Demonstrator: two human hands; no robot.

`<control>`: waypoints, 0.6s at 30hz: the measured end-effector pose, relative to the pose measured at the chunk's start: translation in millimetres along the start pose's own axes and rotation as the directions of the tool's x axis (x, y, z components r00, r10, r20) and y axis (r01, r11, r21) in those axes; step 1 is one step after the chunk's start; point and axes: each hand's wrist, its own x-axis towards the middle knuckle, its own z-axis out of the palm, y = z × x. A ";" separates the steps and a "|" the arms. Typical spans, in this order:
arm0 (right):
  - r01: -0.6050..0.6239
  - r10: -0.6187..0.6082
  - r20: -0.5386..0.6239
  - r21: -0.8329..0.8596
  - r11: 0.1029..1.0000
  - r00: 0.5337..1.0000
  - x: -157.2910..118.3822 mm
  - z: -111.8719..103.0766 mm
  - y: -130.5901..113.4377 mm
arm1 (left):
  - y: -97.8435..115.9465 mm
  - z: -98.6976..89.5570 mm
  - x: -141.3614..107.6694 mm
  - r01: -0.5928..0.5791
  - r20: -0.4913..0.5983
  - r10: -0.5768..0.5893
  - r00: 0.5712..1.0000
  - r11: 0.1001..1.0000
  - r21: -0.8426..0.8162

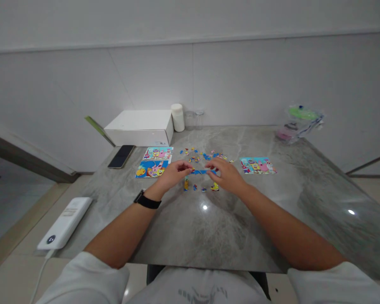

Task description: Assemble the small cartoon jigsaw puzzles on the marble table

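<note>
Between my two hands runs a narrow blue strip of jigsaw puzzle pieces (200, 172). My left hand (174, 174), with a black watch on the wrist, pinches a small puzzle piece at the strip's left end; the fingertips partly cover it. At the right end, the curled thumb and index finger of my right hand (225, 173) close around the strip's edge. Just nearer to me lie a yellow-orange puzzle piece (186, 184), two small blue pieces and a yellow puzzle piece (215, 186). Beyond my hands, several loose puzzle pieces (206, 156) are scattered.
Cartoon picture cards (154, 168) lie at left, another picture card (259, 165) at right. A phone (121, 156), white box (138, 126), white bottle (177, 118) and clear glasses (199, 120) stand farther back. A plastic bag (299, 122) sits back right, a cabled white device (65, 222) front left.
</note>
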 end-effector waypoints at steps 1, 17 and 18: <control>0.015 -0.014 -0.022 0.039 0.999 1.000 -3.9 8.7 -5.0 | -0.4 3.9 -8.2 0.015 -0.006 -0.015 1.000 0.999 -0.050; 0.206 -0.203 -0.232 -0.014 0.979 0.951 -9.9 62.3 -27.2 | -4.8 22.1 -37.2 0.076 -0.089 -0.111 0.990 0.942 -0.326; 0.212 -0.212 -0.218 -0.024 0.977 0.953 -8.8 61.8 -26.9 | -5.9 23.1 -37.0 0.078 -0.094 -0.116 0.989 0.938 -0.338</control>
